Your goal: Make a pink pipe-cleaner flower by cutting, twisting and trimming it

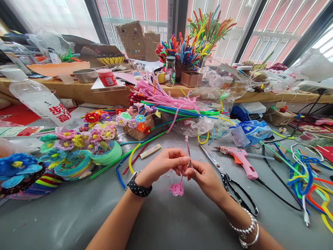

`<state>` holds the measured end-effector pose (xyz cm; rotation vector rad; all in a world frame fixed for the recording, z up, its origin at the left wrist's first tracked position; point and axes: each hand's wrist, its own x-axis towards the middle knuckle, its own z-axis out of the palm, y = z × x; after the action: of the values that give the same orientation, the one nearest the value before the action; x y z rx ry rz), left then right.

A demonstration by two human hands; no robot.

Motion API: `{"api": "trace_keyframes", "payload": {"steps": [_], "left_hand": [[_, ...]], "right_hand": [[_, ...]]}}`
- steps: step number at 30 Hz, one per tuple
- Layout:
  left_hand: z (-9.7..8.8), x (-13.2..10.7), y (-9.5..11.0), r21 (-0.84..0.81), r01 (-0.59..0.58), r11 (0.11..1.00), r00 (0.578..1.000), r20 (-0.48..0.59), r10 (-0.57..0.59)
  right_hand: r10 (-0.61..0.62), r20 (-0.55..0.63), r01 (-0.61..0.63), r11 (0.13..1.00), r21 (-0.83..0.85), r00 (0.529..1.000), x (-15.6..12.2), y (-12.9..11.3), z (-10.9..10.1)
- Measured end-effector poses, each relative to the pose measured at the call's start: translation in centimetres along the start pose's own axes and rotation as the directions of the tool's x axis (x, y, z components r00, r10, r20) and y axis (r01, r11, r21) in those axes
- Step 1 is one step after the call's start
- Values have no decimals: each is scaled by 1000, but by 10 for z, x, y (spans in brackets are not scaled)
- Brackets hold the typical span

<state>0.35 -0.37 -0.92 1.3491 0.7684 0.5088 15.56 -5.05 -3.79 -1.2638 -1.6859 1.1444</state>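
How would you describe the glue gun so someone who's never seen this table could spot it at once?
On the grey table, find the person's right hand, then the black-handled scissors beside it. The glue gun lies just to the right of the scissors. It is pale pink and pistol-shaped, with an orange trigger, unlike the scissors or the blue packet behind it.
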Motion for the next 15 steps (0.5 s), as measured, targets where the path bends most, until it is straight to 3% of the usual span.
{"api": "trace_keyframes", "payload": {"steps": [7, 15], "left_hand": [[0, -1, 1, 7, -17, 1000, 999, 49, 17], [1, -1, 2, -2, 2, 1000, 997, 82, -1]], "right_hand": [[-143, 86, 142, 990, 15, 986, 1, 1, -3], [-12, 18, 13, 998, -63, 1000, 1, 1, -4]]}}
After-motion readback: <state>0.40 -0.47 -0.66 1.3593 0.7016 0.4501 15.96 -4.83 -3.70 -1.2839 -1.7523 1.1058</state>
